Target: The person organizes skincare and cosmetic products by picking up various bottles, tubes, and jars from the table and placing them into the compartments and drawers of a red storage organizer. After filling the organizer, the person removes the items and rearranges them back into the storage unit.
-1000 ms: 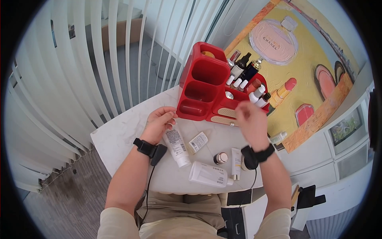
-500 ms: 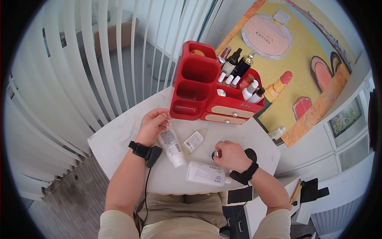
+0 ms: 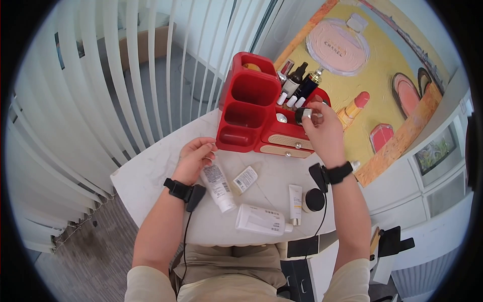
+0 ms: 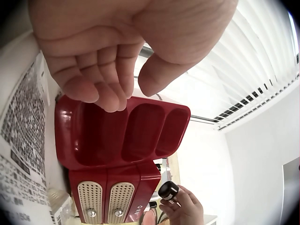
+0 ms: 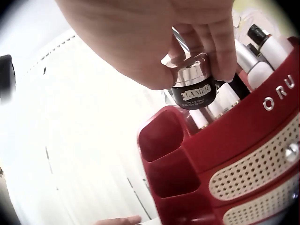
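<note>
My right hand (image 3: 325,130) pinches a small dark jar with a silver lid (image 5: 194,84) between thumb and fingers, above the front right part of the red organizer (image 3: 247,87). In the right wrist view the jar is upright, beside white-capped bottles. My left hand (image 3: 195,158) hovers with loosely bent fingers by the organizer's lower left corner, over the upper end of a white tube (image 3: 218,187), holding nothing. The left wrist view shows that hand (image 4: 108,61) before the organizer's rounded compartments (image 4: 144,129).
On the marble table (image 3: 151,166) lie a small labelled bottle (image 3: 245,179), a large white bottle (image 3: 260,220) and a slim tube (image 3: 295,204); a black-lidded jar (image 3: 314,200) is at the right. Blinds stand left; a painting (image 3: 372,121) leans behind the organizer.
My right hand went from the organizer down to the table, took hold of the small jar, and lifted it to above the organizer. The left hand has barely moved.
</note>
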`<state>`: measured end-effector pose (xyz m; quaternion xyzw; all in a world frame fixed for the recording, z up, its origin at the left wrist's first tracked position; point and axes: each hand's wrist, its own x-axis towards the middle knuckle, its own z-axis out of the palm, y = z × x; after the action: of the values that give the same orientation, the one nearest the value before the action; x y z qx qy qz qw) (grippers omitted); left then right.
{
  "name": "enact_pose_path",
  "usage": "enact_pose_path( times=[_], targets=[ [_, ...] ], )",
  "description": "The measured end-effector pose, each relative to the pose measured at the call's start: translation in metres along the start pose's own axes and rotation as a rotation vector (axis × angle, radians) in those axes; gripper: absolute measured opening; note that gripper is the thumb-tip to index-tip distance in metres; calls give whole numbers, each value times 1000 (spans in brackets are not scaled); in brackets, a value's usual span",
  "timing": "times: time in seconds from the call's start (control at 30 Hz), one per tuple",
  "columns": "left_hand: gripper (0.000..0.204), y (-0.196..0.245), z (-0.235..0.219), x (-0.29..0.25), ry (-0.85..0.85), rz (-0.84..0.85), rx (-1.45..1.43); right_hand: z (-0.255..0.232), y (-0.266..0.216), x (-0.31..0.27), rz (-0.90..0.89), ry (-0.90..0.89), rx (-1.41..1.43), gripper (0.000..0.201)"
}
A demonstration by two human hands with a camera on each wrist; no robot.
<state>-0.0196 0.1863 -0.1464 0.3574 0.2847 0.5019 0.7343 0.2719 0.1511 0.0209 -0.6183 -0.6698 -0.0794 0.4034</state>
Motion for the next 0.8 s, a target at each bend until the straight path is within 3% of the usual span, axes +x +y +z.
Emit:
enact_pose_path(
  times=[0.17, 0.27, 0.47, 0.6, 0.8],
  targets=[
    [19, 1, 0, 0, 4, -4, 0, 20, 10, 15, -118, -49, -295, 27],
    [19, -1, -1, 1, 11, -8, 9, 20, 5, 21, -82, -110, -355, 25],
    [21, -1, 1, 1, 6, -9, 32, 13, 3, 24, -32, -167, -289, 24],
    [21, 0, 3, 0, -2, -6, 28, 17, 9, 23, 24, -316, -365, 27],
    [22, 0, 1, 1, -4, -5, 33, 17, 12, 17, 55, -334, -399, 26]
  ],
)
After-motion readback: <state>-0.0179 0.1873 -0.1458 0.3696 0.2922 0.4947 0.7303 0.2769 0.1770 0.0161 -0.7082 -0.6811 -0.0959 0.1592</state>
